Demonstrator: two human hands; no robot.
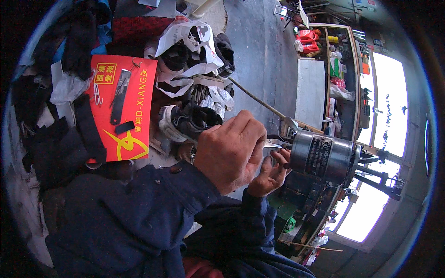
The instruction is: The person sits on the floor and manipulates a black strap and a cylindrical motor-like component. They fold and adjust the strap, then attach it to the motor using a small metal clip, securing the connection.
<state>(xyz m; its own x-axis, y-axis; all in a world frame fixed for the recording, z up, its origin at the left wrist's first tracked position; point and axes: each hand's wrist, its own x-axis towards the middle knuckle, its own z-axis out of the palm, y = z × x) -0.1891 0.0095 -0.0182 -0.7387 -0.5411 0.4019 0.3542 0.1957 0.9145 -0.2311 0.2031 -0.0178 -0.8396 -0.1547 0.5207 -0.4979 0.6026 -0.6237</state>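
My left hand [229, 155] is closed, its fingers curled in a pinch next to a small silver metal piece [274, 143]. Most of what it grips is hidden by the fingers. Just beyond it, my right hand [268, 175] has its fingers bent and drawn together, with the fingertips near the same piece. Whatever those fingers hold cannot be made out. Right beside both hands is a shiny metal cylinder [320, 155] with a dark plate on its side, part of a machine. A dark sneaker with a pale sole [174, 124] sits left of my left hand.
More shoes [224, 55] and white plastic bags [170, 44] lie farther off. A red printed sheet [123, 102] bears a dark flat blade-like tool [120, 97], among dark scraps [69, 143]. A long stick [257, 104] slants across. Shelves [354, 69] and bright windows [389, 97] are at the right.
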